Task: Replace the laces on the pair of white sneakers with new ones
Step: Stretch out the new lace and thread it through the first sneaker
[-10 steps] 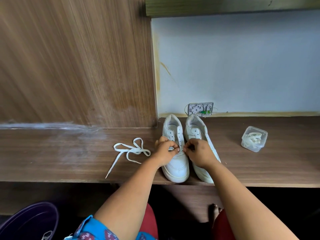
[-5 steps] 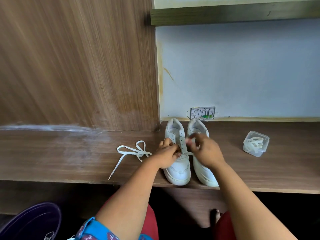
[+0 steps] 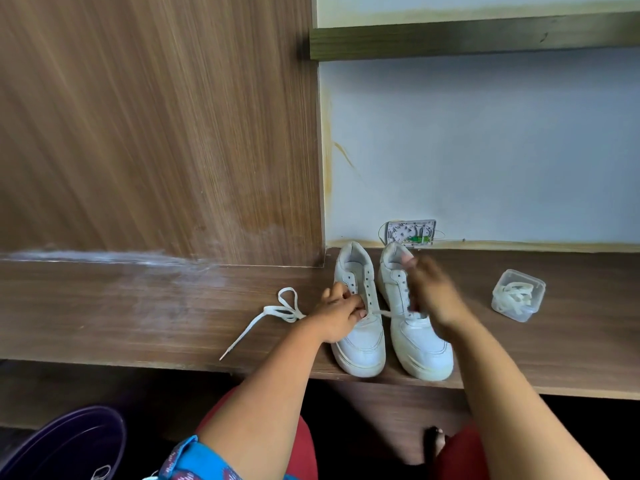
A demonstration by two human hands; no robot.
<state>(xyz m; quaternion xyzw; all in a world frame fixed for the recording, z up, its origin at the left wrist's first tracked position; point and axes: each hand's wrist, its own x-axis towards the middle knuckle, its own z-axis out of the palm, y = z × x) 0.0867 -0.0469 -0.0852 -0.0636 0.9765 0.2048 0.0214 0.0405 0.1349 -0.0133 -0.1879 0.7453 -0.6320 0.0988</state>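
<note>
Brown wooden bench [image 3: 138, 306] holding white leather sneaker pair [image 3: 360, 341] — left hand [image 3: 341, 311] pinching lace [image 3: 386, 312] to steady it; right hand [image 3: 433, 292] blurred, finger state unclear; clear plastic lace box [image 3: 518, 294] waiting at three o'clock.

No readable text, label or number anywhere.

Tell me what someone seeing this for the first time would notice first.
A pair of white sneakers stands side by side at the shelf's front edge, toes toward the person. The left hand pinches at the left shoe's eyelets, while the blurred right hand is raised over the other. A loose white lace lies to the left; a clear plastic box of laces sits to the right.
</note>
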